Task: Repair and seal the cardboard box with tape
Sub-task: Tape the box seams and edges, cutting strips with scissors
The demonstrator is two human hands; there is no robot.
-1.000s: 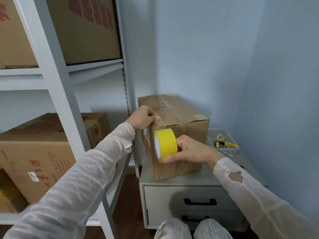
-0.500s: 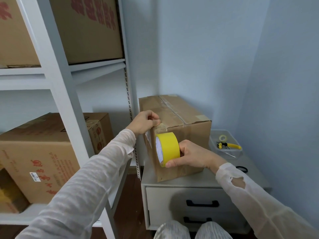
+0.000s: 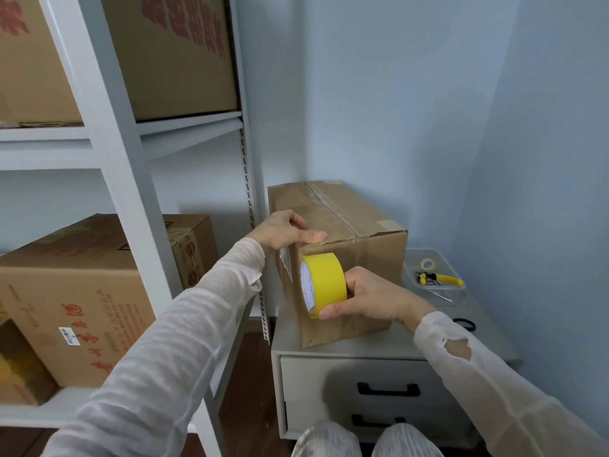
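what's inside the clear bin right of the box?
A small pale tape roll and a yellow-handled tool lie in the clear bin, with thin metal bits I cannot identify. The cardboard box covers the bin's left edge, so anything there is hidden.

Two hands; one yellow tape roll; at least four cardboard boxes; two drawer handles

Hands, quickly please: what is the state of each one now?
Left hand: thumb presses on the top edge of the cardboard box; whether it grips cannot be told.
Right hand: closed, holding the yellow tape roll.
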